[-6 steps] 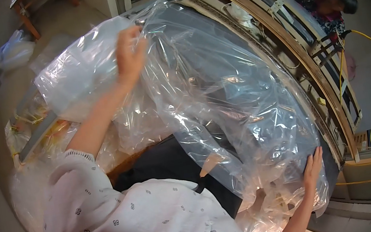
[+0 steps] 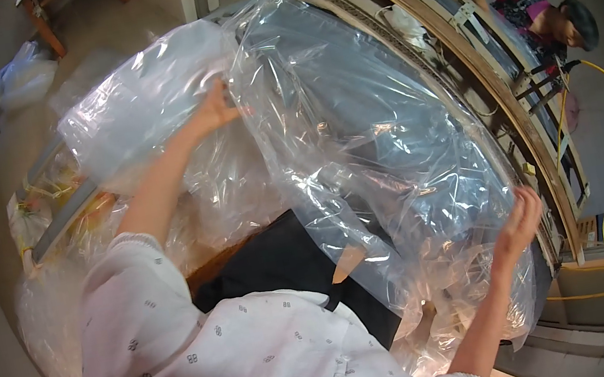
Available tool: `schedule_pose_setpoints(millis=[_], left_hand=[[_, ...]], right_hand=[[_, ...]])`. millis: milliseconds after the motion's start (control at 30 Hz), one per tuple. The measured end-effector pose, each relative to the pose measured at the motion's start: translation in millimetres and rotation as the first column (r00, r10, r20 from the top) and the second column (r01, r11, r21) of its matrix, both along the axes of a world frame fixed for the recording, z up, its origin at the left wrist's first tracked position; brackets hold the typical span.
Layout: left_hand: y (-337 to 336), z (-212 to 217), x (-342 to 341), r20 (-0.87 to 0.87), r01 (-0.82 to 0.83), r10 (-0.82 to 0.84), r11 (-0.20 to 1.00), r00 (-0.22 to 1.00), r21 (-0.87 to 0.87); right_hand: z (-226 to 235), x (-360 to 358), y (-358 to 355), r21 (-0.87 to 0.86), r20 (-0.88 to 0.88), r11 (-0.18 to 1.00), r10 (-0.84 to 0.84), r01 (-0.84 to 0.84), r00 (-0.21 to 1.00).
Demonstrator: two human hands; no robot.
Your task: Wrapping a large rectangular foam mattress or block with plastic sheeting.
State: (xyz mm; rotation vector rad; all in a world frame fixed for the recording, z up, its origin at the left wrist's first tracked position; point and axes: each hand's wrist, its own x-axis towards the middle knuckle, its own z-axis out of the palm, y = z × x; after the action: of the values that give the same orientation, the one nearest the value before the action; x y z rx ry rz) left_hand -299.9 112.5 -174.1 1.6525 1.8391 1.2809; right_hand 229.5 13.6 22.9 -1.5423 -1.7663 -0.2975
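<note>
1. Fingers (image 2: 210,100) of the left hand (image 2: 214,109) pinch the far edge of the plastic sheet (image 2: 358,138); the right hand (image 2: 521,218) grips its near right edge.
2. Between both hands the sheet is stretched, draped over a dark panel (image 2: 291,263), touching it.
3. Its long axis runs from upper left to lower right, hand to hand.
4. Beside it stands a wooden frame (image 2: 475,69); another person (image 2: 556,22) works beyond.
</note>
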Motion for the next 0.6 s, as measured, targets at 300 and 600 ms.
schedule_pose_setpoints(millis=[300, 600], left_hand=[[-13, 33, 38, 0.19, -0.102, 0.068, 0.98, 0.979, 0.171], [-81, 178, 63, 0.577, 0.108, -0.3, 0.933, 0.76, 0.342]], right_hand=[[-68, -152, -24, -0.783, -0.137, 0.417, 0.609, -0.463, 0.781], [19, 55, 98, -0.483, -0.639, 0.538, 0.322, -0.69, 0.698]])
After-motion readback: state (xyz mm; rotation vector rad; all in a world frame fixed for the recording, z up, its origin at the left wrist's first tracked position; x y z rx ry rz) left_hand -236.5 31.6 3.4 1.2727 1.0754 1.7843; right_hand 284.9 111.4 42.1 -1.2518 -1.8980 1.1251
